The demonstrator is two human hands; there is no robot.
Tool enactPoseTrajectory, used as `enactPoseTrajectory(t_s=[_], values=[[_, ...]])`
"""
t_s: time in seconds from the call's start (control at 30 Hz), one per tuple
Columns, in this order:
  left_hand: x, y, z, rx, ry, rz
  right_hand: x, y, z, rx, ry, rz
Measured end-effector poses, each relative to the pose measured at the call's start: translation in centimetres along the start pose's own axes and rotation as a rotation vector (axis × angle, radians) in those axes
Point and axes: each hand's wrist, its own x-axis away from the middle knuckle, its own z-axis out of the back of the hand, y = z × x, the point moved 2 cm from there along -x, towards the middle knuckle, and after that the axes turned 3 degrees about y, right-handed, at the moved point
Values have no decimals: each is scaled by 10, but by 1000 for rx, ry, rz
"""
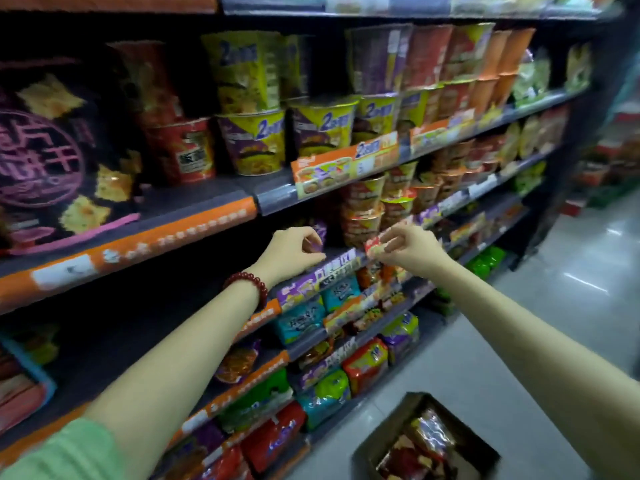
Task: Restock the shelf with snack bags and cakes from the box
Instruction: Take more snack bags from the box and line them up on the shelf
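Observation:
Both arms reach out to the middle shelf [339, 263]. My left hand [294, 252] has its fingers curled round a small purple packet [319, 237] just above the shelf edge. My right hand [408, 249] pinches a small red and white snack packet [375, 247] at the same shelf's front edge, right of the left hand. On the floor at the lower right stands the open cardboard box [384, 434] with shiny red snack bags [426, 441] inside.
Cup noodles [256, 143] fill the shelf above, with more stacked behind the hands. Lower shelves hold noodle packs [367, 365] in green, red and teal. A big dark cracker bag [52, 157] sits at far left. The tiled aisle floor [554, 306] runs to the right.

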Motion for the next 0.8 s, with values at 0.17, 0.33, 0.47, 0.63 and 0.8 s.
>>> enactPoseTrajectory(t_s=[0.17,0.33,0.47,0.63,0.8], values=[[-42,32,-87,4,-194,-99,21,89,13,18,51,-249],[-79,54,-175,35,-384,-194,46,173,6,-6,95,-498],[-99,64,-255,41,-523,-257,66,239,-10,-30,161,-685],[-94,56,-365,17,-656,-331,94,324,-56,-38,171,-838],[-65,19,-484,22,-740,-331,124,411,-127,-54,145,-903]])
